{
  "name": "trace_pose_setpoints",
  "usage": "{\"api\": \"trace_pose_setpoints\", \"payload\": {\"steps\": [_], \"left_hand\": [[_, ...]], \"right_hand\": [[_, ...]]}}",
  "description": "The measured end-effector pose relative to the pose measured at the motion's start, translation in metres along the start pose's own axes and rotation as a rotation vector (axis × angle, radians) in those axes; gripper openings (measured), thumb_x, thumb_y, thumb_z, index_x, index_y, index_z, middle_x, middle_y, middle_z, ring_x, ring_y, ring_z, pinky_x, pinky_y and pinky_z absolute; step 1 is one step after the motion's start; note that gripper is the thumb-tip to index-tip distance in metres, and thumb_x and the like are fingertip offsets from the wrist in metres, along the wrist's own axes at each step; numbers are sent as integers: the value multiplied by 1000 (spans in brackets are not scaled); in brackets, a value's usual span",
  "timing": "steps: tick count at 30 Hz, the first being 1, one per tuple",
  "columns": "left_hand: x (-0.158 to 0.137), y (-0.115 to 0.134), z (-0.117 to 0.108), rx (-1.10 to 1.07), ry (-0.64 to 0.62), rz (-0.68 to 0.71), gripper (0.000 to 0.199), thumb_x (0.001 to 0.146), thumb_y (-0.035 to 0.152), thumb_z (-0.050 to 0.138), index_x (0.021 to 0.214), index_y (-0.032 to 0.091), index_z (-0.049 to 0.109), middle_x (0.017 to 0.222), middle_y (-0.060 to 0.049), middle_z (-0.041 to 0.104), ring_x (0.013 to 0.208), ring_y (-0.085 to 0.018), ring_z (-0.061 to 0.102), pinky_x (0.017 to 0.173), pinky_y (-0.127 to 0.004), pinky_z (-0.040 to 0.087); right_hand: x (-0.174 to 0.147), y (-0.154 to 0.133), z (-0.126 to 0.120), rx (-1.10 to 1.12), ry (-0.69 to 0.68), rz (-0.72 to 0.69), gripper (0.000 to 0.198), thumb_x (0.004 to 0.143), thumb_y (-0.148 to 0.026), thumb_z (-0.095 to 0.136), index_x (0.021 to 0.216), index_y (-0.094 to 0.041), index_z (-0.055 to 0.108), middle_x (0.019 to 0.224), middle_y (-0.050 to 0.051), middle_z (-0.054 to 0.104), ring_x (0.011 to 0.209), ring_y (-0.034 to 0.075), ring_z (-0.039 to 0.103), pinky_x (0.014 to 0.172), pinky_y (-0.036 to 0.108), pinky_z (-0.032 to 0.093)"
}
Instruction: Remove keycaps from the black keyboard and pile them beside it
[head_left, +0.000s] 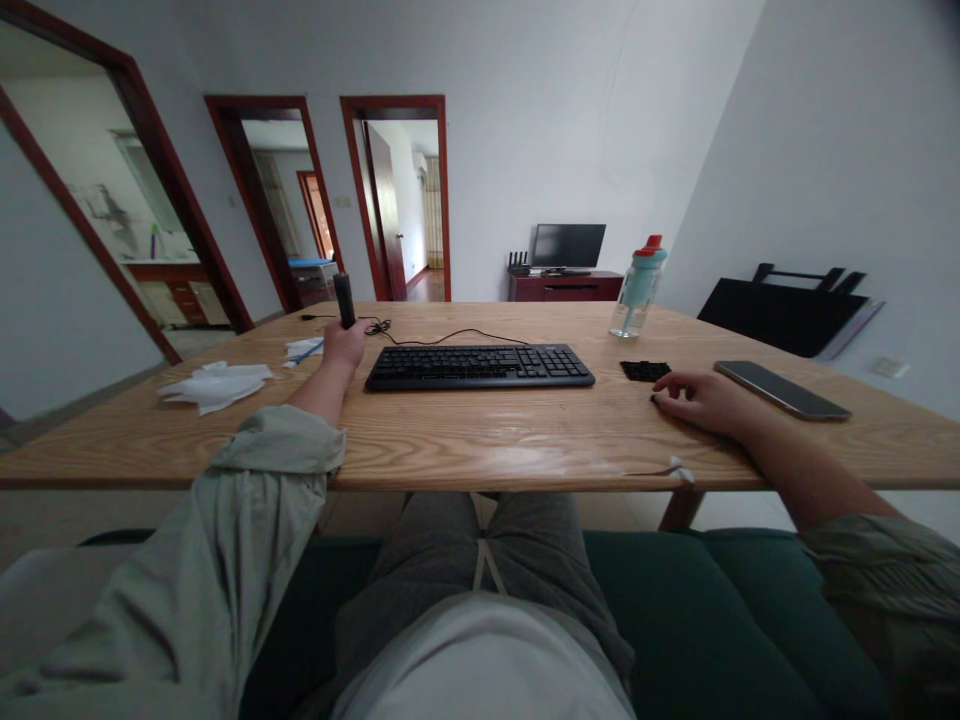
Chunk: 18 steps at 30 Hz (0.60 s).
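Observation:
My left hand (346,343) is wrapped round a black, thick, bar-like object (344,298), which stands up out of the fist; its exact kind I cannot make out. Beside this hand lies a black computer keyboard (480,367), flat on the table and apart from both hands. Low over the tabletop on the right, my right hand (697,398) has its thumb and forefinger pinched on a small black piece (655,399). Just beyond those fingers is a flat cluster of small black pieces (644,371), which look like keycaps.
Crumpled white tissues (217,385) and a thin blue stick (304,352) lie on the left. The keyboard's cable (465,332) trails behind it. A clear bottle with a red lid (640,285) stands at the back right, and a phone (782,389) lies beyond my right wrist.

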<state>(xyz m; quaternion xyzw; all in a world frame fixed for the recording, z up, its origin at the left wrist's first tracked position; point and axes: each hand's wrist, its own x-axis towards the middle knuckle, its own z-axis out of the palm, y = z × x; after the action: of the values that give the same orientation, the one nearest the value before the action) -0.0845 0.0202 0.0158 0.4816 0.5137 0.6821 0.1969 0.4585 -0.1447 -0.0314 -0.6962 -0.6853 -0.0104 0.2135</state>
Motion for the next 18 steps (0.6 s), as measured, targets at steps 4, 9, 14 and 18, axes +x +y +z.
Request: {"api": "trace_pose_setpoints", "payload": {"steps": [4, 9, 14, 18], "left_hand": [[-1, 1, 0, 3, -13, 5, 17, 62, 25, 63, 55, 19, 49, 49, 2, 43, 49, -10, 43, 42, -21, 35], [-3, 2, -1, 12, -25, 5, 21, 64, 25, 65, 55, 20, 47, 49, 2, 42, 50, -11, 45, 43, -20, 36], [-6, 4, -1, 9, -15, 20, 20, 64, 23, 65, 56, 20, 47, 49, 3, 41, 52, -12, 45, 45, -22, 37], [-4, 1, -1, 17, -18, 33, 20, 63, 23, 64, 58, 20, 46, 50, 3, 40, 53, -13, 46, 47, -23, 37]], "right_hand": [[4, 6, 0, -48, 27, 87, 26, 78, -39, 62, 89, -21, 76, 74, 8, 70, 61, 20, 61, 62, 34, 44], [8, 17, -2, -105, 80, 144, 24, 79, -39, 65, 89, -21, 78, 67, 10, 68, 62, 24, 60, 66, 37, 43], [9, 25, -3, -178, 105, 171, 28, 84, -35, 62, 101, -18, 76, 78, 15, 71, 67, 24, 59, 68, 38, 40], [11, 30, -2, -199, 98, 191, 31, 85, -35, 60, 106, -18, 75, 89, 15, 73, 72, 24, 60, 70, 37, 41]]}}
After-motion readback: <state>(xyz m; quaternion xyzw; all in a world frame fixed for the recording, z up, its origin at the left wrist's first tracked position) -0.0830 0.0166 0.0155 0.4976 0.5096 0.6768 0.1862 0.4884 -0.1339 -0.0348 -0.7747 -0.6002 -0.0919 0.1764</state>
